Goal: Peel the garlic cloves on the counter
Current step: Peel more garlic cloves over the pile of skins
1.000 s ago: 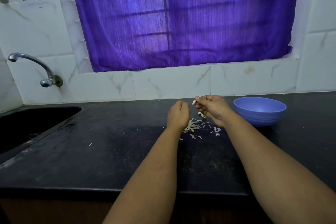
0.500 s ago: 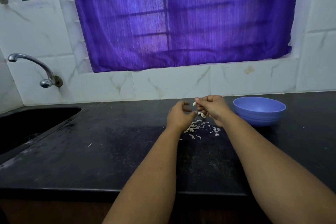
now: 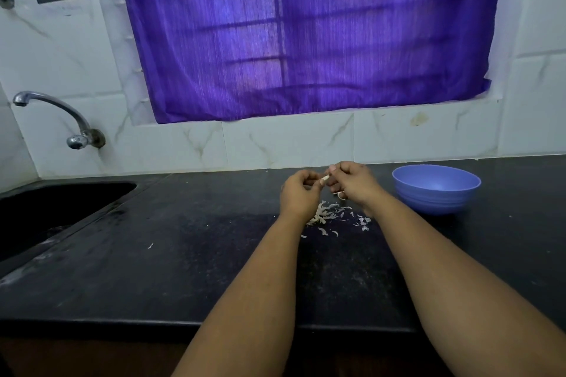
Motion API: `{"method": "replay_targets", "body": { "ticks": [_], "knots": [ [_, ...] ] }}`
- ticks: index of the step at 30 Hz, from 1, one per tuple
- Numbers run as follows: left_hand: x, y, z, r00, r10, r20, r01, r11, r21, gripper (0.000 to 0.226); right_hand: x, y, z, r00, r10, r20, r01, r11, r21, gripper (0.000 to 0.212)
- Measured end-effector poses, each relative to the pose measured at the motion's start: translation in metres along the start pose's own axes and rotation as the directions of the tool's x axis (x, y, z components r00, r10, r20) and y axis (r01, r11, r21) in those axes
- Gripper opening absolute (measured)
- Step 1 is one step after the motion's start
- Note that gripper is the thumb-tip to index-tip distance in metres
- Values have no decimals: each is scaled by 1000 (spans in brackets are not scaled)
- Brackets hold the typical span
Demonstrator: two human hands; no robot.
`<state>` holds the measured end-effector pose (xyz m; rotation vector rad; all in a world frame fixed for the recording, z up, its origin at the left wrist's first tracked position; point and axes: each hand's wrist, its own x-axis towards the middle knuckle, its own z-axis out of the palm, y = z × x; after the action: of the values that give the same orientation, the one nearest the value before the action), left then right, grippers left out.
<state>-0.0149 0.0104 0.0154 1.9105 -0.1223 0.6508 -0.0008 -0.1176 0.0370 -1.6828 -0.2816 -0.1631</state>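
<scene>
One small pale garlic clove [image 3: 324, 179] is pinched between left hand [image 3: 299, 193] and right hand [image 3: 352, 183] at frame centre, above papery peel scraps [image 3: 329, 215]. If squeezed hard, it may slip onto the black counter [image 3: 183, 254].

**Materials and surface finishes**

The worktop [image 3: 183, 254] is seen as dark polished stone, speckled and dusted with pale smears. Thin, papery garlic skins [image 3: 329, 214] are scattered on it. The bowl [image 3: 436, 193] appears as smooth matt blue plastic with ribbed sides. The tap [image 3: 58, 113] is shiny chromed metal. Glossy marbled white tiles [image 3: 275, 144] are seen behind, and the curtain [image 3: 306, 34] is thin purple woven cloth.
</scene>
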Motion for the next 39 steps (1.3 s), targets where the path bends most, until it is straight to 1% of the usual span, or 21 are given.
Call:
{"method": "replay_targets", "body": {
  "ticks": [3,6,10,14,19,20,24,26,29,35,37,39],
  "knots": [
    [-1,0,0,1000,-6,-2,6,999,-49,11,-1,0,-1,998,-54,31,55,998,-31,6],
    [-1,1,1,999,-32,2,32,997,-76,5,0,1,-4,998,-65,-11,65,998,-22,6],
    [-2,1,0,999,-38,29,38,999,0,12,4,3,-3,999,-36,-19,36,999,-3,9],
    [-3,1,-1,999,-46,16,45,997,58,23,5,3,-1,1000,-14,-14,14,1000,6,11],
    [-2,0,-3,1000,-17,23,15,996,82,16,0,-3,3,1000,22,16,-22,999,40,22],
    [-2,0,-2,1000,-14,27,12,997,80,15,0,-3,1,1000,23,16,-24,999,47,20],
    [-4,1,-1,999,0,52,-6,993,117,16,-4,-3,-4,999,4,47,-5,1000,13,2],
    [-6,3,-2,998,-2,62,-8,988,154,18,-5,-2,-5,999,11,44,-11,1000,9,2],
    [-8,4,-4,998,-15,53,6,987,161,23,-4,0,-4,1000,9,18,-9,1000,-4,4],
    [-14,6,-5,1000,-22,18,18,983,184,38,-5,-4,-2,1000,-10,-8,9,995,-101,10],
    [-14,7,-3,1000,-22,18,19,984,176,38,-6,-5,-2,998,-47,-41,40,984,-174,7],
    [-12,5,-1,998,-42,41,36,989,143,32,-5,-8,-9,984,-122,-127,78,949,-307,2]
  ]
}}
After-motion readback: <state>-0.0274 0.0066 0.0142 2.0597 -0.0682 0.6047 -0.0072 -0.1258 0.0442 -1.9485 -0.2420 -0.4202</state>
